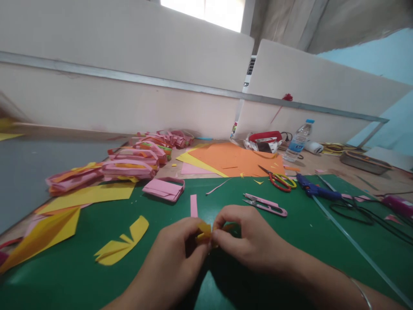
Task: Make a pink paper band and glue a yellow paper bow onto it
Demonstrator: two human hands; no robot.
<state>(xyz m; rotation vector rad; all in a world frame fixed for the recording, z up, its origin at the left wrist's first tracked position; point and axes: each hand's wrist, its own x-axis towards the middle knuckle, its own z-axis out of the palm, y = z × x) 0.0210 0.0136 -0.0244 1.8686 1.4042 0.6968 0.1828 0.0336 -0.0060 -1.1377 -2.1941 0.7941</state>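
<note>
With the clock centred on the hands and twelve pointing away from the person, a small folded yellow piece (pixel 204 232) sat at the dial's middle, above the green mat (pixel 129 288); the left hand (pixel 177 249) had its grip clamped on it, thumb against forefinger; the right hand (pixel 247 237) pinched at its right end, thumb and forefinger together, though those fingers hid exactly how much they held.

The likeliest trouble, as I judged it, was a crease or tear, should the two grips pull against each other on so thin a piece; a slip seemed possible too, since only fingertips carried it; the pink strip (pixel 193 206), lying just beyond the left hand at eleven, could be nudged by the knuckles; the snips (pixel 266 205) at two had their blades apart, so a careless reach that way might meet a point; farther out at two, the glue gun (pixel 318 190) and its black cable (pixel 361 211) could snag a sleeve or wrist.

The mat's far edge ran beyond the hands, near the scissors (pixel 279 181) at one; room for the left hand lay towards nine, as far as the yellow cut-out (pixel 124 245); towards four, green surface reached the clear strip (pixel 358 255), which slanted down the right side.
</note>
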